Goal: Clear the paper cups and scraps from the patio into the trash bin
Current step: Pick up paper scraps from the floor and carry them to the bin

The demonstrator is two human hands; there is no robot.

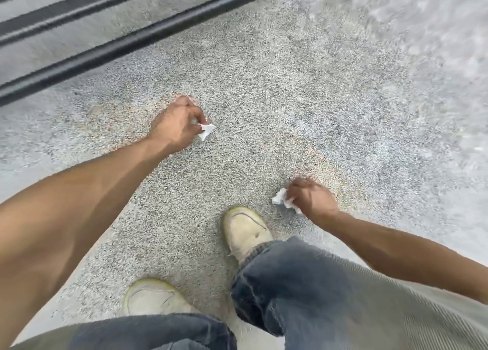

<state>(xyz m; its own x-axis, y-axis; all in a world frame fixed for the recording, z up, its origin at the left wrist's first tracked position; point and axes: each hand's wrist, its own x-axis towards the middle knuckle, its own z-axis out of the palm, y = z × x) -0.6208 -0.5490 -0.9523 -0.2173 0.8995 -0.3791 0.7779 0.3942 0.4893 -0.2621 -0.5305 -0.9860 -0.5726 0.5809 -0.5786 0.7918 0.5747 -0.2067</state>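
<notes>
My left hand (177,123) hangs over the speckled patio floor with its fingers closed on a crumpled white paper scrap (206,131) that sticks out to the right of the fist. My right hand (309,196) is lower and nearer to me, closed on a second crumpled white paper scrap (280,197) that pokes out on its left side, just above my right shoe. No paper cups and no trash bin show in the view.
A black rail (148,36) runs diagonally across the upper left, with further dark strips behind it. My two pale shoes (245,230) and jeans fill the bottom. Grey pebbled floor (330,106) spreads to the right.
</notes>
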